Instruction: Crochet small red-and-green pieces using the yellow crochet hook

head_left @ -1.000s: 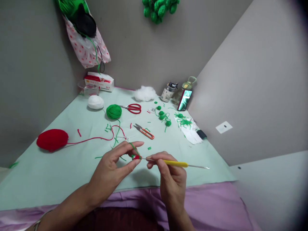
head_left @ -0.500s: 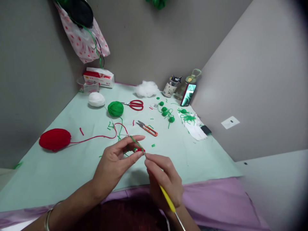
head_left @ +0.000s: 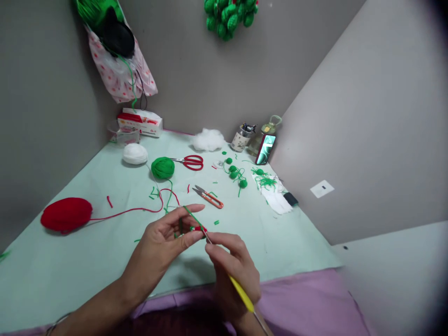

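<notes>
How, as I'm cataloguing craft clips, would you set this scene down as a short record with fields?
Left hand: pinches a small red-and-green piece; a green strand runs from its index finger
Right hand: holds a yellow-handled hook, tip at the piece
Yarn: red ball, green ball, white ball
Cutting tools: red-handled scissors, orange snips, both beyond the hands
Far end of the table: white fluff, patterned cup, phone standing tilted

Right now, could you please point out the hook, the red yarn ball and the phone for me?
Hook [head_left: 241, 294]: head view, on its yellow handle.
Red yarn ball [head_left: 66, 214]: head view, on the middle of the wound yarn.
Phone [head_left: 266, 149]: head view, on its lit screen.
</notes>
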A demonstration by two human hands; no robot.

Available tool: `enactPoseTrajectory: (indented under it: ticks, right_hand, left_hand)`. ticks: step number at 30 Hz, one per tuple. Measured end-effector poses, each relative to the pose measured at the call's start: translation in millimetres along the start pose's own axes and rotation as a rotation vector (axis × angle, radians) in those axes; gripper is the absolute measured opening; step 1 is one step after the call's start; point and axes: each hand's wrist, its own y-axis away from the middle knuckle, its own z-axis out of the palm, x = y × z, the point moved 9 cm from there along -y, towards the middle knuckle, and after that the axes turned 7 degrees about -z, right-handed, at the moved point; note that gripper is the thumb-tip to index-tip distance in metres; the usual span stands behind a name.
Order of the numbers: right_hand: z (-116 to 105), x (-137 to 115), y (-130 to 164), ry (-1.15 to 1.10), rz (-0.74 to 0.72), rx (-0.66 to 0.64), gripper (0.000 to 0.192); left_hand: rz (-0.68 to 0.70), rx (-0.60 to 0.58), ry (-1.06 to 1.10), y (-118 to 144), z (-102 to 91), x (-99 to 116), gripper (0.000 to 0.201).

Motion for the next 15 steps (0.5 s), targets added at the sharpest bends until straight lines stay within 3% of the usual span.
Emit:
enactPoseTrajectory:
  ticks: [9,15]
  right_hand:
    - [2,-4,-10,-0.032,0.019,0.119,0.044]
    - [3,-2,-17,-0.138,0.077,0.086,0.037]
  left_hand:
    - [-0.003,-0.046,-0.006,-1,5.1,-5,0.048]
    - [0.046,-0.038,-0.055,1,4.0,2,0.059]
